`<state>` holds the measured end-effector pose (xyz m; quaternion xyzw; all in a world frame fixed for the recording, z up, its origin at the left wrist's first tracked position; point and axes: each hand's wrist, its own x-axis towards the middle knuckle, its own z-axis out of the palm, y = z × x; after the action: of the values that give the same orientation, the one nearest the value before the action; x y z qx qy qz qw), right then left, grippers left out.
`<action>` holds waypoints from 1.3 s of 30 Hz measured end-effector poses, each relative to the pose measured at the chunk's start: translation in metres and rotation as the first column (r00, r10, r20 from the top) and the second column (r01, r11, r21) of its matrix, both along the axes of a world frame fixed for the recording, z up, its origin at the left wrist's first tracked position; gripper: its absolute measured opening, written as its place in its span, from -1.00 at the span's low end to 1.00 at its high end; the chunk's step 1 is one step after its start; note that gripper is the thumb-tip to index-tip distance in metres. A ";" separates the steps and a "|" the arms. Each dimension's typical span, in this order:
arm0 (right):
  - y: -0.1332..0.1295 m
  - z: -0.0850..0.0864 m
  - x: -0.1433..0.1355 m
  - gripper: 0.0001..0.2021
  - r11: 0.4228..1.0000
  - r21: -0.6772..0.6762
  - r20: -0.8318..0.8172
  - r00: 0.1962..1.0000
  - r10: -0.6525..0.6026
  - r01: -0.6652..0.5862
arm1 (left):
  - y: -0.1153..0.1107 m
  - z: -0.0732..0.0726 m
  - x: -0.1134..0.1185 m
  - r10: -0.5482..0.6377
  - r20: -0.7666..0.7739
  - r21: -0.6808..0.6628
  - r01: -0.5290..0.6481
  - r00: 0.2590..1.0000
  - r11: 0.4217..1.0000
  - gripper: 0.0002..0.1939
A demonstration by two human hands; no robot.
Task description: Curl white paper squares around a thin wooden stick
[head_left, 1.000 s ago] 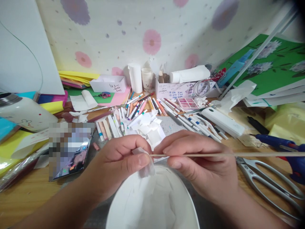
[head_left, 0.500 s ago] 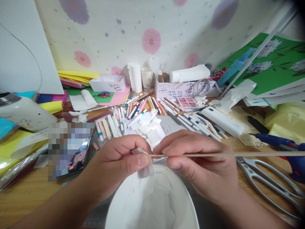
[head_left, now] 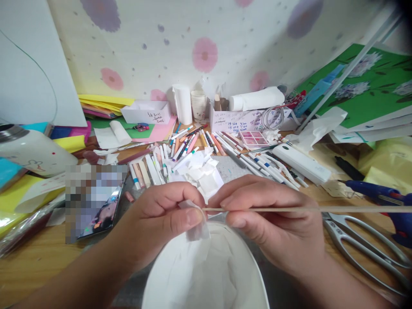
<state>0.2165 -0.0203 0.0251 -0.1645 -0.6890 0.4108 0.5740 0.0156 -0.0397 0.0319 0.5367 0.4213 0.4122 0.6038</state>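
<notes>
My left hand (head_left: 174, 216) pinches a small piece of thin white paper (head_left: 199, 229) between thumb and fingers. The tip of a thin wooden stick (head_left: 354, 209) meets this paper at the left thumb. Closed around the stick is my right hand (head_left: 273, 214), thumb below and fingers above, while the stick's long end runs out past the right edge. Directly below both hands sits a white oval container (head_left: 264, 281) with crumpled white paper inside. Beyond the fingers lies a pile of white paper pieces (head_left: 206, 178).
Scissors (head_left: 360, 244) and a blue glue gun (head_left: 380, 191) lie at the right. A phone (head_left: 103, 210) leans at the left near a white bottle (head_left: 35, 150). Markers (head_left: 180, 146), paper cups (head_left: 198, 105) and a white box (head_left: 144, 112) stand farther back.
My right hand has shifted very slightly to the right along with the stick. The left hand and the paper in it look nearly the same.
</notes>
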 end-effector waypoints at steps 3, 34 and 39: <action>0.000 -0.001 -0.001 -0.83 1.000 -0.011 -0.015 1.000 0.020 -0.020 | 0.001 -0.003 -0.002 -0.010 0.019 0.020 0.009 1.000 1.000 -0.78; 0.001 -0.003 0.000 -0.85 0.999 -0.040 -0.039 0.999 -0.016 0.014 | 0.009 -0.008 -0.005 -0.010 -0.099 0.080 0.018 0.995 0.997 -0.84; 0.009 -0.008 -0.001 -0.84 0.989 0.015 -0.043 0.988 -0.149 0.150 | 0.017 -0.018 -0.004 0.139 -0.185 0.157 -0.110 0.973 0.981 -0.84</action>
<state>0.2151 -0.0111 0.0175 -0.2015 -0.6663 0.3636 0.6191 0.0112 -0.0224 0.0134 0.5895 0.4804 0.4243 0.4916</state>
